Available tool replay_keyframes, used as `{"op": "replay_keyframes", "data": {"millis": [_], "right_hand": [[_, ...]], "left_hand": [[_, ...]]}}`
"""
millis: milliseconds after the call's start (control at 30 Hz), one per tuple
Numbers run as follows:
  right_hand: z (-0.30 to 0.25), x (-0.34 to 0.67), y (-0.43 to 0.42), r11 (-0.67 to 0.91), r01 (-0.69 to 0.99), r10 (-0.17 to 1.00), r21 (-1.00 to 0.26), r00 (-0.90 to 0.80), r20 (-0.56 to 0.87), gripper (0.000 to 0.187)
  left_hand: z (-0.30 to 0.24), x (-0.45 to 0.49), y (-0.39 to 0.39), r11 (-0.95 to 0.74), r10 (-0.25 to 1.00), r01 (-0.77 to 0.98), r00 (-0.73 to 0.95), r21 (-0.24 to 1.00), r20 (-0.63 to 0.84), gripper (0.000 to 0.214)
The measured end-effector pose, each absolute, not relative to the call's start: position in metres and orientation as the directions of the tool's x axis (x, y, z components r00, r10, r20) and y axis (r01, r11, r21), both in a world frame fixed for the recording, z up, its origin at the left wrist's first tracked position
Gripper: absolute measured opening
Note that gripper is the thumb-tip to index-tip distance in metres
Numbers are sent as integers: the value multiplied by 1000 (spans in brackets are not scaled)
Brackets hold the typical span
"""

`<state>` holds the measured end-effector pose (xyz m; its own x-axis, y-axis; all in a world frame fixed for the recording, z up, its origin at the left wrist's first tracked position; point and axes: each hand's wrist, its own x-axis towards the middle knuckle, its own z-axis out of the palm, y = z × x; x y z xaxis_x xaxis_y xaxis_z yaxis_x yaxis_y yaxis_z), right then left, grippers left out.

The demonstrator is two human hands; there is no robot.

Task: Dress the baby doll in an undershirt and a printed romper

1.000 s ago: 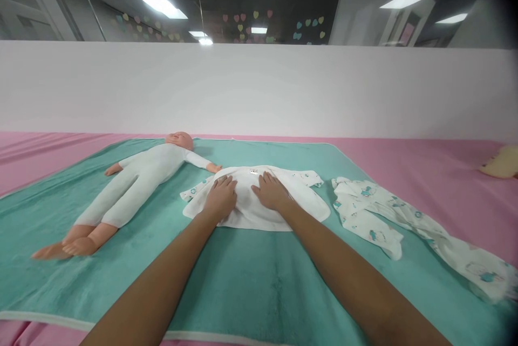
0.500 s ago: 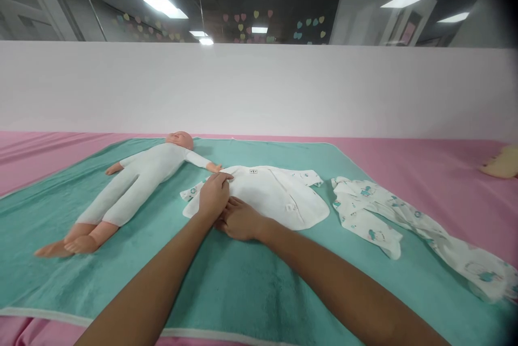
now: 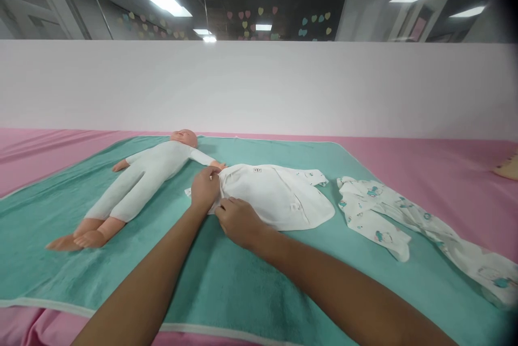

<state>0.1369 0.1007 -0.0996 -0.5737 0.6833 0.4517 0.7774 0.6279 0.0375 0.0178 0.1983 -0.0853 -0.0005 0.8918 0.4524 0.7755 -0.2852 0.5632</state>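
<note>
A white baby garment point(image 3: 279, 197) lies flat on a teal blanket point(image 3: 259, 281) in the middle. My left hand point(image 3: 204, 188) grips the garment's left edge, fingers closed on the fabric near its upper corner. Just below it, my right hand point(image 3: 237, 219) pinches the lower left edge of the same garment. A baby doll point(image 3: 145, 176) in a white suit lies on its back to the left, its outstretched hand close to my left hand.
A second printed white garment point(image 3: 404, 222) lies crumpled on the right of the blanket. The blanket covers a pink sheet point(image 3: 424, 165). A white partition wall point(image 3: 259, 87) runs along the far side. A yellowish object point(image 3: 508, 168) sits at the far right.
Both hands left the garment's middle, where they lay flat, and moved to its left edge. The left side of the garment is now gathered and lifted slightly.
</note>
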Motion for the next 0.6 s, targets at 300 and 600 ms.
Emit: {"op": "replay_keyframes", "data": {"millis": [300,600], "right_hand": [[-101,137,100,751,599,646,-277,-583,492,21],[-110,168,132,443,811,871,-383,-286,400,28]], "left_hand": [[-91,6,201,-136,954,970,73,203,292,34],[-76,-18,199,-23,963,997,2,76,269,22]]}}
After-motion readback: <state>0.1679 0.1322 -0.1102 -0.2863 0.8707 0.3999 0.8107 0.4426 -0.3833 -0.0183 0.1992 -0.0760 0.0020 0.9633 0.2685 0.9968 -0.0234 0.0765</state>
